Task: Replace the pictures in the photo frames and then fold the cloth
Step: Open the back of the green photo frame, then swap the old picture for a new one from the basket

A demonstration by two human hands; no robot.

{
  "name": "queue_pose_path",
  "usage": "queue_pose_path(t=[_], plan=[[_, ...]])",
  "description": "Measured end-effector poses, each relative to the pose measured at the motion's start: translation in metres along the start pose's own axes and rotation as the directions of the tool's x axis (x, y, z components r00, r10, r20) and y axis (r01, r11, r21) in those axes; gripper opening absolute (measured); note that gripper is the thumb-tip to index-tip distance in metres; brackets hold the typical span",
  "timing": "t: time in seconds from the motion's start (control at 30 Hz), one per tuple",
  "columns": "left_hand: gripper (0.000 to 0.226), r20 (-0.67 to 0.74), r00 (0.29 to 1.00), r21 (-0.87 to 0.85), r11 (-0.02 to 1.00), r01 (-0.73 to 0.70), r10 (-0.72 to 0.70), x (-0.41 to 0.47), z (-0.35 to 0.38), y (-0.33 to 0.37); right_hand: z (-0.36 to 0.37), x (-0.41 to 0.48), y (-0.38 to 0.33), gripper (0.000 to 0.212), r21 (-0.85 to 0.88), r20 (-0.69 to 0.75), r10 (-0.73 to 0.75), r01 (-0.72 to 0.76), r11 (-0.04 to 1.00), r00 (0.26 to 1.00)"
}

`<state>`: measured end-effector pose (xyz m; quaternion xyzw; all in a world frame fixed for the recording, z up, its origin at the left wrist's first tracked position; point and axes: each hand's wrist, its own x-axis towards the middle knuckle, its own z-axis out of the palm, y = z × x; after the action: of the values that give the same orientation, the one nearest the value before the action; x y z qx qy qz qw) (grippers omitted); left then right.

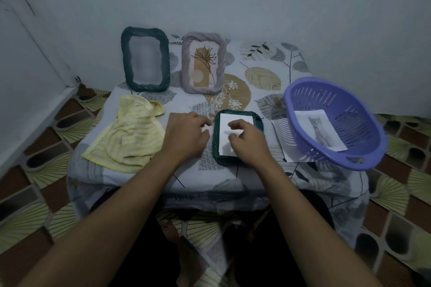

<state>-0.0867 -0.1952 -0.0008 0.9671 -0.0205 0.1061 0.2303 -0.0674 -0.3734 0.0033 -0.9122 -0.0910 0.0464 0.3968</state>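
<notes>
On the table, near the middle of its front edge, a dark green frame lies flat with a white sheet resting in it, likely laid down this way so the picture can be swapped from behind. The right hand sits over the sheet with fingers curled and thumb and forefinger tips down on the paper; whether they pinch it or only press it I cannot tell. The left hand rests just beside the frame's left rim, fingers loosely curled and gripping nothing, probably to steady the frame against sliding.

Along the back edge stand two more frames, propped upright for display: a dark frame that looks empty, and a grey frame holding a plant picture. The yellow cloth lies crumpled at the left edge, not yet folded. At the right edge a purple basket tilts over a loose sheet and holds a cat picture, seemingly kept ready as a replacement.
</notes>
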Motion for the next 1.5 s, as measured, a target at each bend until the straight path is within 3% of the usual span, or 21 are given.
queue_pose_path(t=[0.17, 0.4, 0.6, 0.8, 0.9, 1.03, 1.2, 1.37, 1.5], plan=[[0.033, 0.108, 0.993, 0.007, 0.999, -0.037, 0.036, 0.010, 0.020, 0.016, -0.023, 0.002, 0.037, 0.039, -0.105, -0.132, 0.059, -0.073, 0.992, 0.990], [0.063, 0.217, 0.973, 0.072, 0.995, 0.067, -0.081, 0.032, 0.042, 0.019, -0.030, 0.003, 0.062, 0.046, -0.275, -0.044, 0.129, -0.136, 0.952, 0.991], [0.067, 0.215, 0.972, 0.200, 0.978, 0.052, -0.095, 0.042, 0.048, 0.020, -0.029, 0.003, 0.061, 0.046, -0.306, -0.049, 0.118, -0.128, 0.943, 0.992], [0.068, 0.177, 0.979, 0.183, 0.981, 0.064, -0.097, 0.043, 0.047, 0.024, -0.030, 0.002, 0.057, 0.046, -0.362, -0.034, 0.133, -0.136, 0.922, 0.991], [0.063, 0.148, 0.985, 0.076, 0.994, 0.075, -0.085, 0.041, 0.043, 0.031, -0.031, 0.002, 0.054, 0.045, -0.388, -0.021, 0.146, -0.142, 0.911, 0.989], [0.041, 0.120, 0.990, -0.340, 0.933, 0.115, -0.078, 0.034, 0.031, 0.043, -0.033, 0.002, 0.049, 0.045, -0.378, -0.013, 0.171, -0.163, 0.911, 0.985], [0.047, 0.062, 0.986, -0.499, 0.850, 0.167, -0.158, 0.031, 0.019, 0.051, -0.037, -0.002, 0.039, 0.055, -0.289, -0.004, 0.173, -0.167, 0.943, 0.985], [0.049, 0.082, 0.960, -0.699, 0.672, 0.246, -0.266, 0.036, 0.011, 0.057, -0.056, -0.010, 0.022, 0.044, -0.084, -0.138, -0.010, -0.001, 0.996, 0.990], [0.049, 0.110, 0.949, -0.750, 0.601, 0.275, -0.296, 0.043, 0.012, 0.067, -0.080, -0.014, 0.018, 0.038, -0.160, -0.309, -0.106, 0.059, 0.985, 0.945]])
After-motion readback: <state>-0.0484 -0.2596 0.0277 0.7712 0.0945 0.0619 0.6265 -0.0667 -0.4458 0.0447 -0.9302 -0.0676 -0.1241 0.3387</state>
